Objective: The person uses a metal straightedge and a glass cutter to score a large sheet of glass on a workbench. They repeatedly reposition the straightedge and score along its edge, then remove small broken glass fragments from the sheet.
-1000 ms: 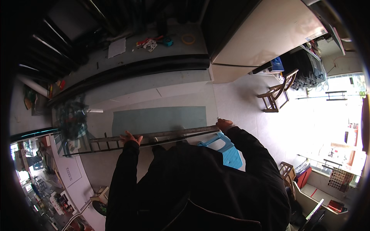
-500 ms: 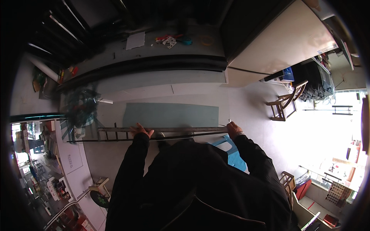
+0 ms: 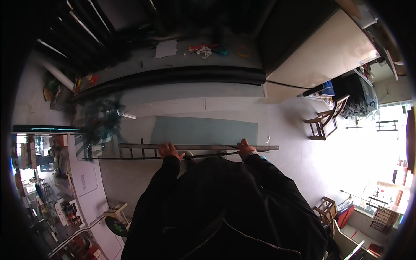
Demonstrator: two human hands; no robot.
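A long, narrow grey bar [image 3: 208,147] lies crosswise in front of my body. My left hand [image 3: 169,150] is on its left part, fingers over the bar and thumb pointing right. My right hand [image 3: 246,148] grips it farther right, and the bar's right end sticks out past that hand. Close along its near side runs a thin dark rod [image 3: 201,156]. Short dark crosspieces [image 3: 143,149] join the two at the left, like ladder rungs. Just beyond the bar lies a flat blue-green sheet [image 3: 208,130]. My sleeves hide the near side of both wrists.
A black roll [image 3: 173,78] lies along the far side, with white paper [image 3: 166,49] and small tools behind it. Dark tangled material [image 3: 102,119] sits at left. Wooden chairs [image 3: 325,119] stand at right. A small stool [image 3: 116,210] is at lower left, beside a glass display case [image 3: 47,195].
My right hand has moved left along the bar from its right end, so the hands are closer together. My left hand's fingers have drawn in over the bar. The blue plastic stool is now mostly hidden.
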